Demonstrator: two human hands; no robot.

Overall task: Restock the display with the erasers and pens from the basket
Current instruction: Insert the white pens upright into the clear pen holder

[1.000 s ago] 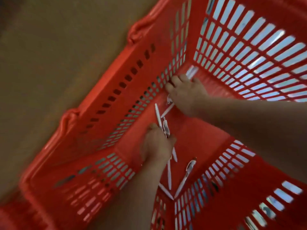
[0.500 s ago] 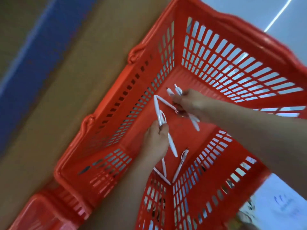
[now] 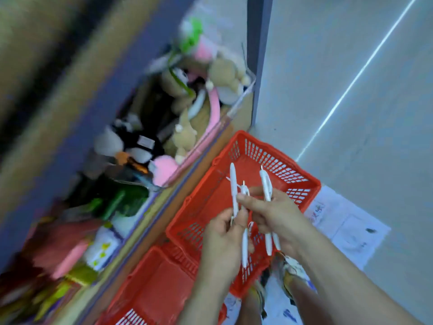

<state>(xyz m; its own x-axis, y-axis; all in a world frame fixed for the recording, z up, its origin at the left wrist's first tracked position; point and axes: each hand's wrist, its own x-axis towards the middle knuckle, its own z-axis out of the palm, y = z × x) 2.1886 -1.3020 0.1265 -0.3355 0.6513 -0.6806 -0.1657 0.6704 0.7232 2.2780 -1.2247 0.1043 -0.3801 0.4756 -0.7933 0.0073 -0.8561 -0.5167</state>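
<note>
Gripped in left hand (image 3: 222,235) and right hand (image 3: 278,214) over the red basket (image 3: 276,158), white pens (image 3: 233,184) were best squared into one bundle.

Light was bright and even, with soft, faint shadows. A thin streak of glare crossed the pale floor (image 3: 328,66) at far right. Heavy motion blur smeared the display (image 3: 77,148) on the left; the pens (image 3: 266,181) near centre were sharper. Straight lines bowed toward the edges.
</note>
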